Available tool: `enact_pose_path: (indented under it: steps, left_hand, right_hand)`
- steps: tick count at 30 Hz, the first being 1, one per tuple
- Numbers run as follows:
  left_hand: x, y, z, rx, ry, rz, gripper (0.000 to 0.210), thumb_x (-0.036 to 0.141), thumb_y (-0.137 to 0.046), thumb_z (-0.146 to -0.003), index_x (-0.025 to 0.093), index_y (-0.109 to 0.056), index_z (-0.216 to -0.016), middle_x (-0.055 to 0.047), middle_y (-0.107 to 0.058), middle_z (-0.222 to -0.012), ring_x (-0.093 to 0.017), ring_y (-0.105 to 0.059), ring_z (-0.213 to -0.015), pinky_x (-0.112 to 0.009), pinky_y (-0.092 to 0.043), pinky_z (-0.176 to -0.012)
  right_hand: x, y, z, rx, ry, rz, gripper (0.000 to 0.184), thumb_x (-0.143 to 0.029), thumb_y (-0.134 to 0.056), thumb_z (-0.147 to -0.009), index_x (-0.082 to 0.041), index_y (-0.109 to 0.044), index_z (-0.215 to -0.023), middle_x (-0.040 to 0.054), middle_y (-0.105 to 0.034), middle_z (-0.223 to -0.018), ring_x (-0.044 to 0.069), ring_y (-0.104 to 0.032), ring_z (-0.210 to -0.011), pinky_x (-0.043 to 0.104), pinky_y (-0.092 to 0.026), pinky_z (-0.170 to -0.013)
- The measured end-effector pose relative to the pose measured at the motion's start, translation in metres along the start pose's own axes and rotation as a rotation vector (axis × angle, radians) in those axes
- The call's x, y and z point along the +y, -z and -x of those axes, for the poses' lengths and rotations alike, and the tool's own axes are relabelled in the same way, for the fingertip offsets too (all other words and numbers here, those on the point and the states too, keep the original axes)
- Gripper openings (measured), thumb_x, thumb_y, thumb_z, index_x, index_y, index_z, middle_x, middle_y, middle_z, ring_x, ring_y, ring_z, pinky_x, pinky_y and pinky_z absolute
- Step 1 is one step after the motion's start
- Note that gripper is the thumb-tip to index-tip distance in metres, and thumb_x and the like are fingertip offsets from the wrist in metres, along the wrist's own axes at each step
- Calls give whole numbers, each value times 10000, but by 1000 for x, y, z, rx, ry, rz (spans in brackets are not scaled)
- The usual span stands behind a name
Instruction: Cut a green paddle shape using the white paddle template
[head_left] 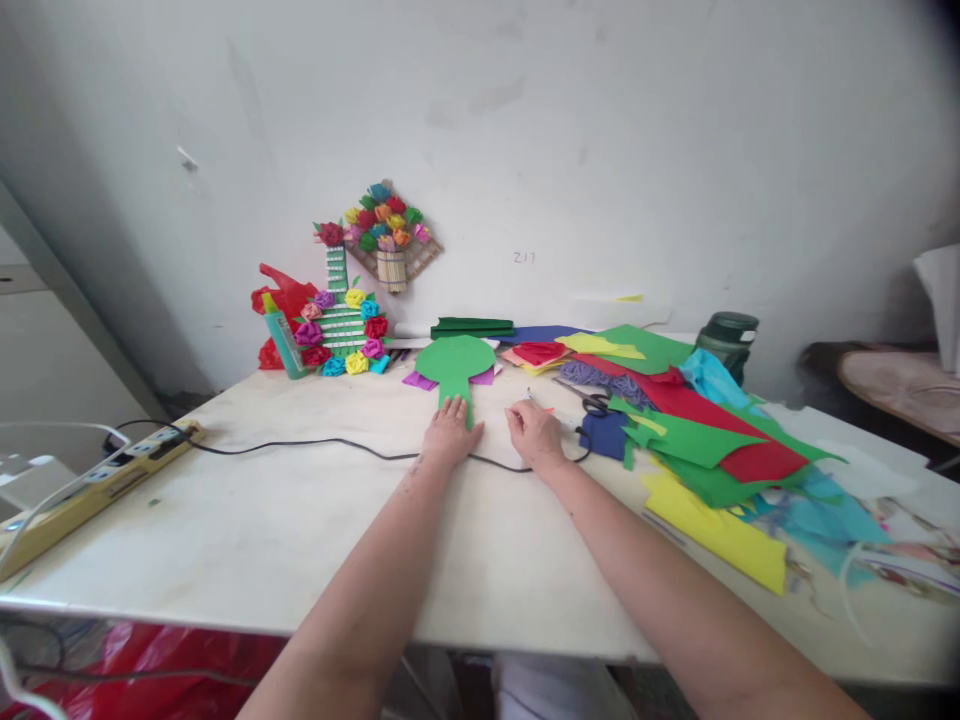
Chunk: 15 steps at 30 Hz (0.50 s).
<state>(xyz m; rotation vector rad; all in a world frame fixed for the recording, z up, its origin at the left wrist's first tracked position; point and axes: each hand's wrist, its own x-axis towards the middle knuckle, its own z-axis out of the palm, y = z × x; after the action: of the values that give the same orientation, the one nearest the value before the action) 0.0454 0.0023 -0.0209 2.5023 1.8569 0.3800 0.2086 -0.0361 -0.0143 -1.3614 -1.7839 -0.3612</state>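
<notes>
A green paper cut-out (456,358), with a round top and a straight stem, lies on the table. My left hand (452,432) rests flat on its stem, fingers stretched forward. To the right is my right hand (535,434), its fingers curled in and apart from the cut-out. Whatever the right hand's fingers hold is hidden from me. Just behind it shows a small object with a pale tip, mostly covered by the hand. Purple paper (420,381) sticks out from under the round top on both sides.
A black cable (330,441) crosses the table from a yellow power strip (112,480). Scissors (595,403) and coloured paper sheets (720,540) lie at right, a dark bottle (726,340) behind. A glue bottle (283,340) and paper-flower crafts (343,330) stand at back left.
</notes>
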Motion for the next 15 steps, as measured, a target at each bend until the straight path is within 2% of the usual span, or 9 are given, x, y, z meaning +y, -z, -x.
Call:
enact_pose_path:
  steps: [7,11,15]
  left_hand:
    - [2,4,1,50,45,47,678,441,-374,-810,40,-312,-1353,-148,-250,-1439,-294,-129,-1339,-369,-139,-1079]
    - [2,4,-2,117,65,84,673,373,-455,-767,15,-333,-1324,-203,-305,-1401,-262,-171,-1336,-382,-117,-1085]
    - [3,6,-3,215,88,111,623,313,-482,-742,11,-386,-1278,-207,-370,-1362,-232,-240,-1317,-354,-153,-1084]
  right_hand:
    - [-2,-2,1,27,43,-22,167,-190,-425,-825,-177,-536,-701,44,-593,-720,148,-520,-665,248,-340,-606]
    - [-2,-3,1,26,56,-41,169,-188,-423,-828,-179,-528,-696,43,-582,-726,145,-509,-662,250,-352,-626]
    - [-2,-2,1,22,60,-46,167,-191,-427,-822,-185,-522,-686,45,-574,-728,151,-504,-685,250,-355,-623]
